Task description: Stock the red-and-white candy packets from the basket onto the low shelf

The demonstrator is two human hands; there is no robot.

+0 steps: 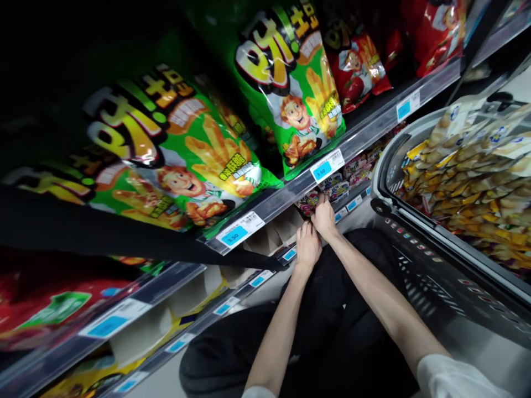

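Note:
Both of my hands reach to the low shelf under the large chip bags. My right hand (323, 216) is at a small, colourful snack packet (307, 202) with pink and white print; its fingers are curled against the packet, their tips partly hidden. Just below and to the left, my left hand (309, 244) has its fingers bent together at the shelf's front edge. What lies under those fingers is hidden. More small printed packets (337, 188) stand in a row to the right of my hands.
Green chip bags (311, 105) fill the shelf above, behind a price rail (290, 193) overhanging my hands. Red bags (359, 72) sit farther right. A grey shopping basket (384, 171) full of yellow-brown snack packs (464, 182) stands at my right. Open cartons (269, 240) line the low shelf.

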